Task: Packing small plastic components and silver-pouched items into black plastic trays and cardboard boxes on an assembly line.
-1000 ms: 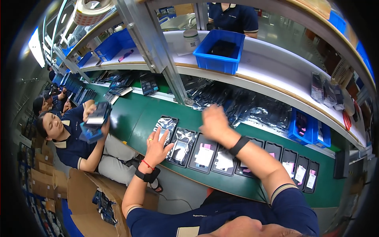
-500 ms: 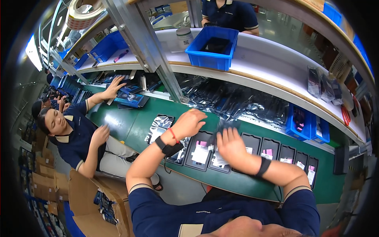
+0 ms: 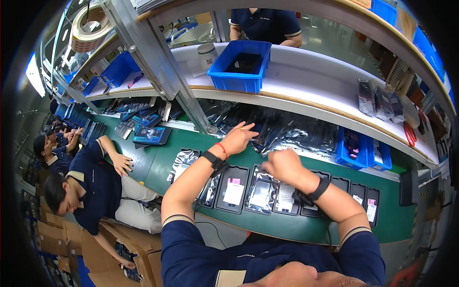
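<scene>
Row of trays (image 3: 234,189) on belt (image 3: 158,162), bags (image 3: 287,131) behind, bin (image 3: 239,79) on shelf (image 3: 311,79) above

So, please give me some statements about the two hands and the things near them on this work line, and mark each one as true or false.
1. The left hand reaches to the pile of shiny plastic bags under the shelf. True.
2. The right hand is stretched flat on the belt. False: it is curled, above the row of black trays.
3. Both wrists wear a dark band. True.
4. The blue bin on the white shelf is red. False: it is blue.
5. The conveyor belt is green. True.
</scene>
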Available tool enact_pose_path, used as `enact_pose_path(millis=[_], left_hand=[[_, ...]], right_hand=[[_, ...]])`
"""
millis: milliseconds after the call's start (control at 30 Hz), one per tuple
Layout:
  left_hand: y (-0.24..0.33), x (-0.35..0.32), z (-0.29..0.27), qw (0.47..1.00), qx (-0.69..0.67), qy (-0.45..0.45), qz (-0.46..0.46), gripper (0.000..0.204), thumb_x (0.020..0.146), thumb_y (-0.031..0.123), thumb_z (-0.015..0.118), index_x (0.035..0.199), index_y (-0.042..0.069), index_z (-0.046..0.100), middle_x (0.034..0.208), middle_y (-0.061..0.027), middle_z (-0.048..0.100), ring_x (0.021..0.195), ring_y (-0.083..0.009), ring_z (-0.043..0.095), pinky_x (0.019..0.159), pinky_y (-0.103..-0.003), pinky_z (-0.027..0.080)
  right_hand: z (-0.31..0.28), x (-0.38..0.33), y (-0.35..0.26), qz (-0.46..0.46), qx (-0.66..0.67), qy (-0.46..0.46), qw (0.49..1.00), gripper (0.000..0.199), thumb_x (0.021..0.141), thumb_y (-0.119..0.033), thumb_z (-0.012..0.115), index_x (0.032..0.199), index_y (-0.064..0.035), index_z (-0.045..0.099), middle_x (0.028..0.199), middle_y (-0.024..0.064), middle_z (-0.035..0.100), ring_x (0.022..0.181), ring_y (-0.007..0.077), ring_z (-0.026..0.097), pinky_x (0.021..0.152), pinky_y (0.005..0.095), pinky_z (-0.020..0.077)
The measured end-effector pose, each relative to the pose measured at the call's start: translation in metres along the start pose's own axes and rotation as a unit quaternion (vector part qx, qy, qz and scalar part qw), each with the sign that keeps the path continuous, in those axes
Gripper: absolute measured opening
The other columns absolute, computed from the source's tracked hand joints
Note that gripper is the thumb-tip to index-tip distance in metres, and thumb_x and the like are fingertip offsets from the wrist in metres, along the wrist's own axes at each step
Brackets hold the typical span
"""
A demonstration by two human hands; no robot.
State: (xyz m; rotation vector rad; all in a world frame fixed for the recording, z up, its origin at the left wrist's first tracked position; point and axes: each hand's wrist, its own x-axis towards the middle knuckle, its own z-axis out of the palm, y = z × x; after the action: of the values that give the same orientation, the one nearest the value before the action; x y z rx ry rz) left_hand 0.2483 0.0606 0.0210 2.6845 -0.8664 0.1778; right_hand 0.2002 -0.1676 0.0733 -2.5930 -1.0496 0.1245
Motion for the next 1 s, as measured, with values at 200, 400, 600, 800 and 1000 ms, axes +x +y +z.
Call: enact_pose_path(millis=[200,400,600,800,1000], left_hand=[[0.013,-0.011,-0.008,0.998,-0.045,0.034,-0.017,0.059,0.065,-0.001,0.053,0.123,0.000,0.049,0.126,-0.0163,0.050,0.126,-0.0343,0.036,0.105,-0.045,0.030],[0.009,0.021,0.012,0.996,0.075,-0.008,-0.040,0.064,0.064,0.003,0.054,0.127,0.000,0.043,0.130,-0.0159,0.047,0.131,-0.0327,0.030,0.108,-0.053,0.014],[0.008,-0.001,-0.002,0.990,0.036,0.139,-0.004,0.028,0.081,0.006,0.053,0.109,0.003,0.059,0.099,-0.0138,0.064,0.111,-0.0286,0.053,0.105,-0.054,0.023],[0.087,-0.103,-0.038,0.974,0.106,0.194,-0.049,0.038,0.074,-0.002,0.053,0.111,0.002,0.057,0.103,-0.0174,0.063,0.092,-0.0314,0.062,0.075,-0.038,0.052],[0.133,-0.155,0.006,0.991,0.073,-0.029,-0.108,0.057,0.081,0.040,0.059,0.120,-0.001,0.051,0.128,-0.0208,0.047,0.117,-0.0365,0.046,0.101,-0.050,0.031]], right_hand=[[0.005,0.059,0.026,0.036,-0.107,0.115,0.987,0.038,0.060,-0.022,0.075,0.088,-0.0025,0.058,0.094,0.0152,0.059,0.094,0.0302,0.054,0.080,0.0388,0.0413],[0.008,0.082,0.031,0.125,-0.025,0.018,0.992,0.098,0.048,-0.027,0.086,0.126,0.0001,0.033,0.120,0.0243,0.046,0.108,0.0376,0.051,0.091,0.0392,0.0445],[-0.002,0.079,0.034,0.138,0.016,-0.012,0.990,0.115,0.053,-0.038,0.084,0.140,-0.0027,0.018,0.133,0.0265,0.035,0.119,0.0367,0.043,0.095,0.0409,0.0400],[0.020,0.094,0.017,0.059,-0.152,-0.023,0.986,0.097,0.063,-0.053,0.072,0.136,-0.0037,0.033,0.140,0.0211,0.030,0.129,0.0352,0.028,0.105,0.0482,0.0211],[0.069,0.106,0.037,-0.065,-0.304,0.105,0.945,0.048,0.076,-0.019,0.053,0.118,0.0045,0.052,0.082,0.0182,0.063,0.081,0.0278,0.058,0.082,0.0412,0.0392]])
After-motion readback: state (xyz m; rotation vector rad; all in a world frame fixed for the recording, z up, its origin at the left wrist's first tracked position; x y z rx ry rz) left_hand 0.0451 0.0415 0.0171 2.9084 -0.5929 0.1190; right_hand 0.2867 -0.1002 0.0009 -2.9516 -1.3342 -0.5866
